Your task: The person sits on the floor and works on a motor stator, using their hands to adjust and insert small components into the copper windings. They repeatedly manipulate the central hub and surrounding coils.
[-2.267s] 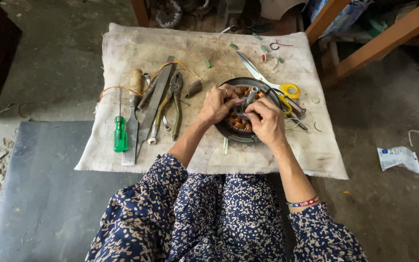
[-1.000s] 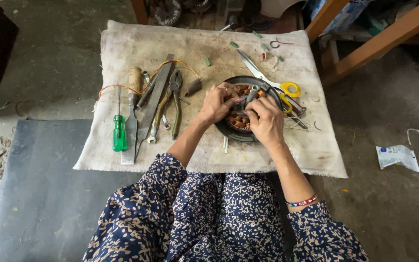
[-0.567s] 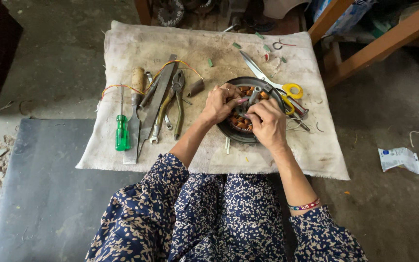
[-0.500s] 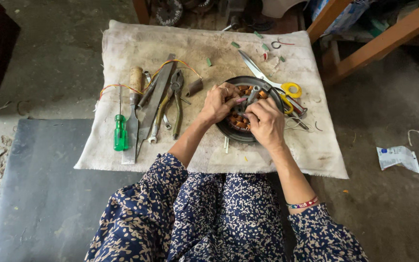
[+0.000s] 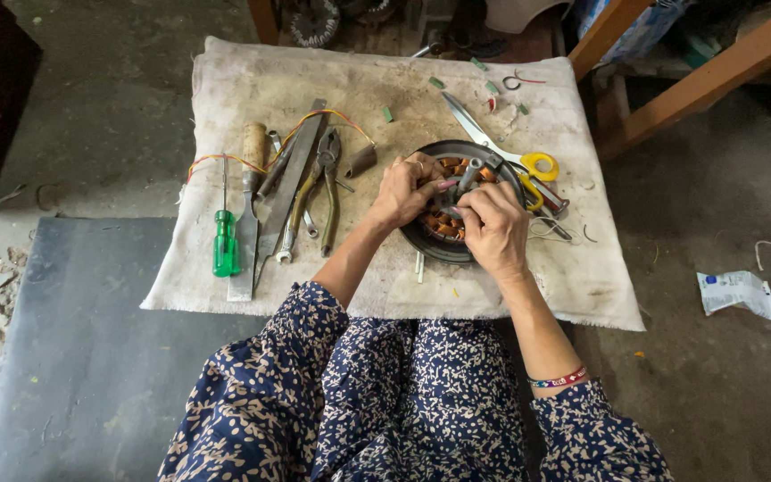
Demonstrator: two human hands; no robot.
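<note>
My left hand [image 5: 408, 189] and my right hand [image 5: 493, 228] both rest on a round dark metal stator with copper-coloured windings [image 5: 430, 241], which lies right of the frame's centre on a grubby off-white cloth [image 5: 377, 295] spread over the table. My left hand curls closed over the windings on the left side of the ring, fingertips pinched on something small that I cannot make out. My right hand covers the lower right of the ring, its fingers folded narrow around a short grey metal rod [image 5: 468, 174] that pokes up from the middle.

My two hands hide most of the windings; only the upper arc and the lower left rim show.

Just beyond the ring, toward the upper right, lie steel scissors with yellow plastic handles [image 5: 528, 165], one loop touching the rim. Thin pale wire loops [image 5: 551, 230] trail off the right side of the ring.

Left of centre sits a row of tools close together: a green-handled screwdriver [image 5: 224, 243], a wooden-handled chisel with a flat steel blade [image 5: 248, 214], a long flat grey metal file [image 5: 289, 183], and worn pliers [image 5: 325, 183]. Thin orange and yellow wire [image 5: 225, 159] curves over them.

Small green scraps [image 5: 387, 114] dot the cloth's upper part. A crumpled white packet [image 5: 737, 292] lies on the rough concrete floor [image 5: 716, 393] at the right. My lap, in navy floral fabric [image 5: 403, 402], fills the bottom.
</note>
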